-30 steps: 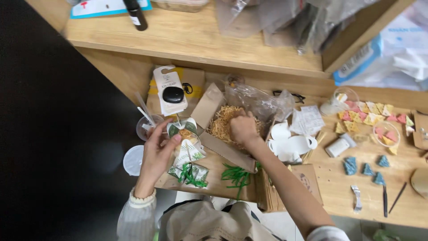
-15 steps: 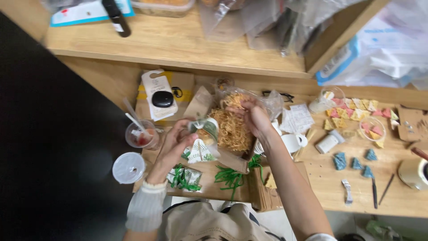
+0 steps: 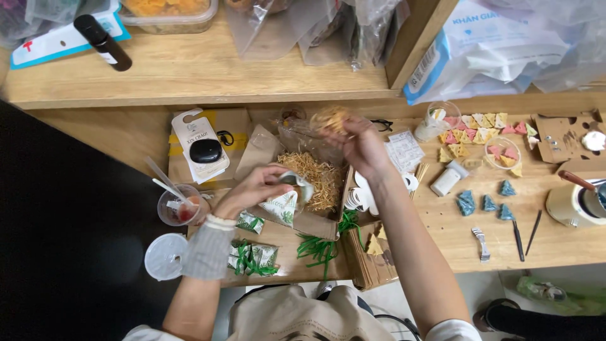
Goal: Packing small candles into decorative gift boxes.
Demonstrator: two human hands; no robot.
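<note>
My left hand (image 3: 254, 188) holds a small leaf-printed paper pouch (image 3: 285, 203) with its mouth open, just left of a shallow cardboard box of tan shredded paper (image 3: 314, 174). My right hand (image 3: 360, 146) is raised above the box's far end and is closed on a tuft of shredded paper (image 3: 331, 118), beside a crumpled clear plastic bag (image 3: 302, 134). Finished leaf-printed pouches tied with green ribbon (image 3: 252, 257) lie near my left forearm. Loose green ribbon (image 3: 320, 246) lies at the table's front edge.
A plastic cup with a red drink and straw (image 3: 180, 205) and its lid (image 3: 163, 256) sit at the left. Coloured triangular packets (image 3: 481, 131), blue ones (image 3: 485, 203), a tape roll (image 3: 574, 202), white labels (image 3: 358, 194) and tools lie to the right. A wooden shelf (image 3: 189, 69) runs behind.
My right hand has lifted out of the box with a tuft of shredded paper and moved up and away. My left hand keeps the pouch beside the box.
</note>
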